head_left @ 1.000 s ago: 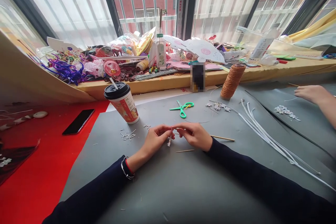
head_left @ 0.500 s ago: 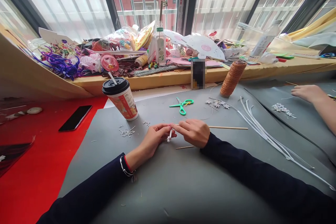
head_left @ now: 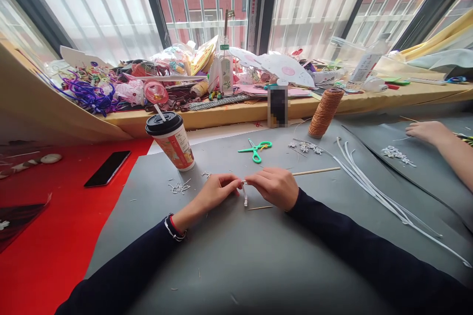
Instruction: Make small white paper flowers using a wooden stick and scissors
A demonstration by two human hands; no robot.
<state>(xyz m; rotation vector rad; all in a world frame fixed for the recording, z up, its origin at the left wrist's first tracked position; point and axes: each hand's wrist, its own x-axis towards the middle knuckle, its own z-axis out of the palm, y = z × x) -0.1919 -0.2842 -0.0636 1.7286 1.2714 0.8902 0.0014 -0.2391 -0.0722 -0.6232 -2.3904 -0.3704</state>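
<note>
Both my hands meet above the middle of the grey mat. My left hand (head_left: 218,191) is closed in a pinch at the upper end of a white cord (head_left: 245,198), which hangs down with a small knotted lump at its bottom. A thin wooden stick (head_left: 318,172) runs through my closed right hand (head_left: 275,188) and sticks out to the right behind it. The right fingertips are close to the left ones, at the top of the cord; the exact contact there is too small to make out. A shorter thin stick (head_left: 259,207) lies on the mat just below my right hand.
Green scissors (head_left: 255,150), a brown twine spool (head_left: 325,113), small white knotted pieces (head_left: 305,147) and long white cords (head_left: 373,197) lie beyond and right. Left are a drink cup (head_left: 172,142), cord scraps (head_left: 179,187) and a phone (head_left: 108,169). Another person's hand (head_left: 424,131) works far right.
My right fingertips have drawn slightly apart from the left ones. The white cord now hangs longer and straighter, and the stick's far end has shifted left and up.
</note>
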